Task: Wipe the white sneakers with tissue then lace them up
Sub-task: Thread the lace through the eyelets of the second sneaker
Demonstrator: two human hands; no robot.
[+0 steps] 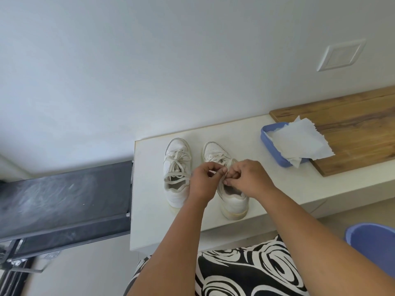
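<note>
Both hands are right over the white leather sneaker on the right (232,195), and this is lace work in progress. The left hand (203,180) has thumb and curled fingers pinched on the off-white flat lace (224,170), the right hand (245,178) has its fingertips curled tight onto the same lace just beside it, the two hands all but touching above the tongue. The knot itself is hidden under the knuckles, so how far it has got cannot be told.

That lace looks soft, limp and light; it should bend wherever it is pulled and likely slip if held loosely, so a firm pinch close to the eyelets seems the place to hold it. The shoe itself looks light but fairly stiff in the sole, unlikely to tip under a gentle tug.

Its long axis runs away from the person, toe toward the wall, heel nearest the body, angled slightly leftward at the toe. The second white leather sneaker (176,171) stands just beside it on the left, roughly parallel, toe also to the wall, its laces threaded and lying loose across the opening.

Both sit on the pale white countertop (149,210). Off to the right, a blue plastic tray (270,147) holds crumpled white tissue sheets (299,142), overlapping a brown wooden board (352,124).
</note>
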